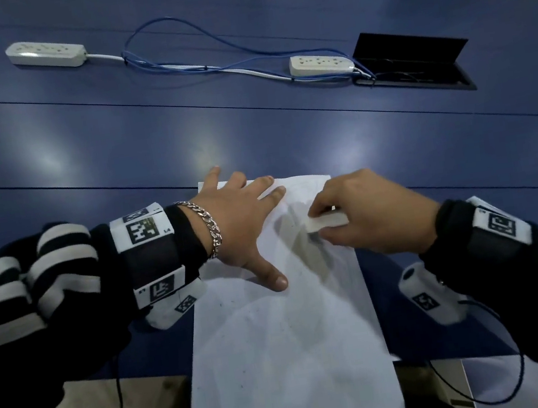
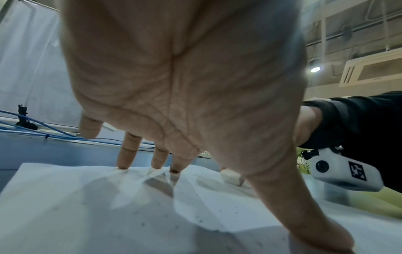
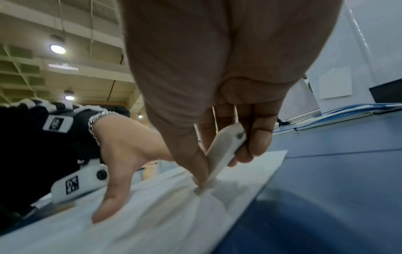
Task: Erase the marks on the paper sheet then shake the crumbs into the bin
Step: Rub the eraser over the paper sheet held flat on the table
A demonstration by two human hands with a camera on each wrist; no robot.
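Note:
A white paper sheet lies on the blue table, its near end hanging over the table's front edge. Small dark crumbs speckle the paper. My left hand presses flat on the sheet's far left part with fingers spread and straight. My right hand pinches a white eraser between thumb and fingers, its tip pressed on the paper near the far right. In the right wrist view the eraser stands tilted, and the left hand sits beside it. No bin is in view.
Two white power strips with blue and white cables lie farther back on the table. An open black cable hatch is at the back right. Another paper lies below the table edge at the right.

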